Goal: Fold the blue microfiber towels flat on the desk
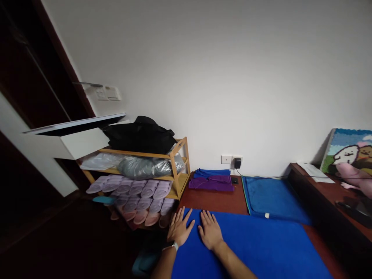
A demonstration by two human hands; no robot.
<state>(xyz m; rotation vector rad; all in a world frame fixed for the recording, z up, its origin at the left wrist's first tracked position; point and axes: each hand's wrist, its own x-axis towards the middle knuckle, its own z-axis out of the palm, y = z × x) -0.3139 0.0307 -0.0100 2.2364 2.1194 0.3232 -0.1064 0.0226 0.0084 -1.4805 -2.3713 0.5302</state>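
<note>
A bright blue cloth (pixel 261 244) lies spread flat over the reddish-brown tabletop (pixel 213 201). My left hand (pixel 179 228) rests palm down at the cloth's far left corner, fingers spread, with a watch on the wrist. Beside it, my right hand (pixel 210 231) lies flat on the cloth near its far edge, fingers stretched out. Neither hand grips anything. Beyond the far edge sit a folded purple cloth (pixel 211 183) and a folded blue cloth (pixel 212 172). A folded darker blue towel (pixel 273 195) with a white tag lies farther right.
At the left, a wooden rack (pixel 174 166) holds several lilac slippers (pixel 149 188), plastic-wrapped items (pixel 142 166) and a black bag (pixel 142 135). A black plug (pixel 237 163) with a cable sits in the wall socket. A raised brown ledge (pixel 310 201) bounds the right side, bearing a pink plush toy (pixel 354 176).
</note>
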